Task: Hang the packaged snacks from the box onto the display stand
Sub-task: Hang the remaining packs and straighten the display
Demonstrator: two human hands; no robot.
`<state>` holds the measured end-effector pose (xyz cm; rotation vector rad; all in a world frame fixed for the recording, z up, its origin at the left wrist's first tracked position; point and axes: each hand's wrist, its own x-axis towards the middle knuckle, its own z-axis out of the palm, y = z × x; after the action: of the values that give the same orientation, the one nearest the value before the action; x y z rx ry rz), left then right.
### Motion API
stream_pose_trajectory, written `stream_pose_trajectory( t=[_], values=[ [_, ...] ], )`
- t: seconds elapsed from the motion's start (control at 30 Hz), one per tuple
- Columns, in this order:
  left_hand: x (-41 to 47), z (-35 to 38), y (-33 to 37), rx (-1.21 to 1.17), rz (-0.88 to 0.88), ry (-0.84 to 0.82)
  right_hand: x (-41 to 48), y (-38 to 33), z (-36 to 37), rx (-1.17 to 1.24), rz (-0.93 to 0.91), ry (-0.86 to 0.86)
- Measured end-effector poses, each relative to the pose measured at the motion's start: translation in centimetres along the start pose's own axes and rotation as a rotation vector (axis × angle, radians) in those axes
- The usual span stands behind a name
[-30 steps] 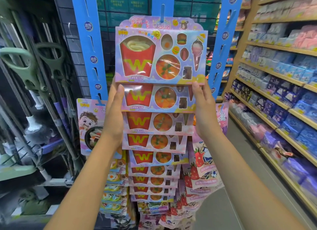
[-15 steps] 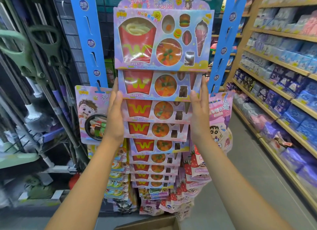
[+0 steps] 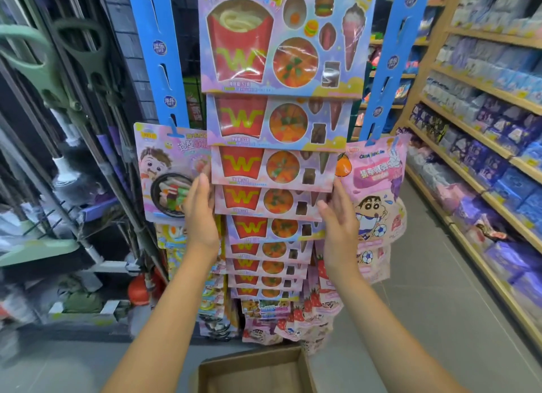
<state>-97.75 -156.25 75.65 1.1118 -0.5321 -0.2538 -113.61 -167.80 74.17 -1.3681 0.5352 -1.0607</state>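
On the far left, green-handled mops (image 3: 44, 70) lean against a dark rack, blurred enough that little more can be told. Next comes the left blue hanging strip (image 3: 159, 55) of the display stand, with a pink pack showing a cartoon child (image 3: 164, 169) hung from its lower hook. Your left hand (image 3: 202, 210) is raised with fingers straight and palm turned inward, its fingertips at the left edge of the stacked snack packs; it looks released, grasping nothing, though contact with the edge is hard to judge. The packaged snacks (image 3: 281, 40), pastel cards with a red fries carton marked W, hang in an overlapping column down the centre strip, the top one fully in view and the rest tucked beneath one another. Your right hand (image 3: 340, 219) stands open at the column's right edge, fingers spread and loose. Just right of it hangs a pink bag with a cartoon boy and football (image 3: 378, 193). Near you, at the bottom, sits the open cardboard box (image 3: 305, 369). Wooden shelves (image 3: 484, 105) of blue packs fill the right.
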Motion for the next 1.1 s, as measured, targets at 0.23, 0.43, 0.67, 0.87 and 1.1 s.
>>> stream_pose_trajectory(
  t=[0.23,0.43,0.67,0.87,1.1],
  values=[
    [-0.7,0.7,0.0,-0.041,0.011,-0.017,-0.6,0.5,0.1,-0.078,0.054,-0.053],
    [-1.2,-0.4,-0.6,0.034,-0.031,0.066,-1.2,1.2,-0.1,-0.141,0.185,0.008],
    [-3.1,-1.0,-2.6,0.133,-0.086,0.095,-1.5,1.8,0.3,-0.261,0.254,-0.057],
    [-4.0,-1.2,-2.6,0.165,-0.064,0.107,-2.6,2.2,-0.6,-0.305,0.234,-0.057],
    [-5.8,-2.9,-6.0,0.276,-0.224,0.313,-4.0,4.3,-1.0,-0.38,0.316,-0.089]
  ],
)
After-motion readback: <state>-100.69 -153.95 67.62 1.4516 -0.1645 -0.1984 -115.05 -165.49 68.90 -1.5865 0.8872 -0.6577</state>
